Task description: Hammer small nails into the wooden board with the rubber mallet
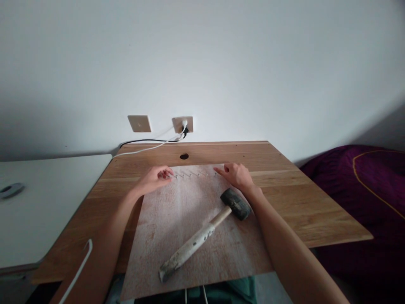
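Observation:
A pale, worn board [190, 219] lies on a wooden desk [291, 198] and overhangs its near edge. A row of several small nails [193, 174] stands along the board's far edge. My left hand [155, 178] rests at the left end of the row, its fingers curled in a pinch by the first nail. My right hand [236, 174] lies at the right end, fingers bent with the forefinger stretched toward the nails. A rubber mallet [205, 234] with a black head and a scuffed wooden handle lies on the board just under my right wrist.
Two wall sockets [182, 124] sit above the desk, with a white and a black cable [145, 145] trailing left. A cable hole [184, 156] is in the desktop. A white surface [47, 202] adjoins on the left; a purple bedcover [363, 181] lies on the right.

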Action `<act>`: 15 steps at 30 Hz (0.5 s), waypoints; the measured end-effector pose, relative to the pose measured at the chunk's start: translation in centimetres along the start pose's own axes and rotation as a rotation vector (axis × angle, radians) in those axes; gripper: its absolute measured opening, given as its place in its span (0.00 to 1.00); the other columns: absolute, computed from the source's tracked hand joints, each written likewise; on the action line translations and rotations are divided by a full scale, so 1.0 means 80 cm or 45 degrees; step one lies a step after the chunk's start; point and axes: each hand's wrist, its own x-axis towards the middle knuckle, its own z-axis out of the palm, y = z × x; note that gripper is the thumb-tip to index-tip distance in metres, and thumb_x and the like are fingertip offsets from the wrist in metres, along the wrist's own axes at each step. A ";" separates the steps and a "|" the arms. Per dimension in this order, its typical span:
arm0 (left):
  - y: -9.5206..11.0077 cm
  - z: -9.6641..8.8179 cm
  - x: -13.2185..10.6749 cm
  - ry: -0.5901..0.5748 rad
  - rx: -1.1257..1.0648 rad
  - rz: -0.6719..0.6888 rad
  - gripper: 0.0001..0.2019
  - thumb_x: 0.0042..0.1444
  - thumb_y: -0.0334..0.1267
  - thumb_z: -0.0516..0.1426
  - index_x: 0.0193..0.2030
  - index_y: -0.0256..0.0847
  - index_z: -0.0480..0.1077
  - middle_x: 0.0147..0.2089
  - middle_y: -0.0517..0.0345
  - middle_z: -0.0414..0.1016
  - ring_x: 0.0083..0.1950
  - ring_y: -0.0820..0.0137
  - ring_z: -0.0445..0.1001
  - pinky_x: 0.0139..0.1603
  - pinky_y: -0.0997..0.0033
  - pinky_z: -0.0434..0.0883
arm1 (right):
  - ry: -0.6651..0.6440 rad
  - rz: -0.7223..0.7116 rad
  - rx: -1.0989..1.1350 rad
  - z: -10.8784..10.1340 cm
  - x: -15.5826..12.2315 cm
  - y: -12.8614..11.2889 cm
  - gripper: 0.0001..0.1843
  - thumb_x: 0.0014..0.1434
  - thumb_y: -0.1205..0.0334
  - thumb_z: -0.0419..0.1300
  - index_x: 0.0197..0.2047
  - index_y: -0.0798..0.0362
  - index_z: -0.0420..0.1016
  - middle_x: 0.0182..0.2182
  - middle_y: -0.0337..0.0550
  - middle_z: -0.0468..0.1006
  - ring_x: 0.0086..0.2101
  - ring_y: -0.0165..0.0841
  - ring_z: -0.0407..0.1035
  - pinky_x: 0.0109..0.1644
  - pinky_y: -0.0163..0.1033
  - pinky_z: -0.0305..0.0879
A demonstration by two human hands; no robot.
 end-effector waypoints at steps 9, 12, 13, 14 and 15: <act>-0.009 0.000 0.000 -0.046 0.033 0.020 0.07 0.53 0.38 0.59 0.36 0.41 0.77 0.35 0.57 0.80 0.34 0.68 0.75 0.39 0.68 0.71 | -0.131 -0.029 -0.203 -0.011 -0.004 -0.008 0.25 0.71 0.47 0.54 0.30 0.51 0.83 0.34 0.52 0.86 0.36 0.41 0.79 0.35 0.37 0.61; -0.008 -0.002 0.000 -0.033 0.013 0.038 0.06 0.53 0.37 0.60 0.36 0.40 0.76 0.36 0.57 0.80 0.36 0.68 0.76 0.41 0.68 0.73 | -0.144 -0.030 -0.228 -0.012 -0.004 -0.008 0.25 0.71 0.48 0.53 0.32 0.51 0.84 0.35 0.52 0.87 0.37 0.42 0.79 0.36 0.37 0.62; -0.008 -0.002 0.000 -0.037 -0.006 0.046 0.06 0.54 0.37 0.60 0.37 0.40 0.76 0.37 0.57 0.81 0.37 0.68 0.77 0.43 0.67 0.73 | -0.148 -0.032 -0.233 -0.012 -0.004 -0.008 0.25 0.71 0.48 0.53 0.32 0.51 0.84 0.36 0.52 0.87 0.37 0.42 0.80 0.36 0.37 0.62; -0.007 -0.003 0.001 -0.044 -0.027 0.053 0.06 0.54 0.38 0.60 0.38 0.40 0.76 0.38 0.56 0.81 0.38 0.67 0.77 0.44 0.67 0.74 | -0.152 -0.033 -0.236 -0.012 -0.004 -0.007 0.24 0.71 0.49 0.53 0.32 0.51 0.84 0.36 0.52 0.87 0.38 0.42 0.80 0.36 0.37 0.62; -0.006 -0.003 0.001 -0.050 -0.047 0.057 0.07 0.54 0.38 0.60 0.39 0.40 0.76 0.39 0.55 0.81 0.39 0.67 0.78 0.45 0.66 0.75 | -0.155 -0.034 -0.239 -0.012 -0.004 -0.007 0.24 0.71 0.49 0.53 0.32 0.51 0.84 0.36 0.52 0.87 0.38 0.42 0.80 0.36 0.37 0.62</act>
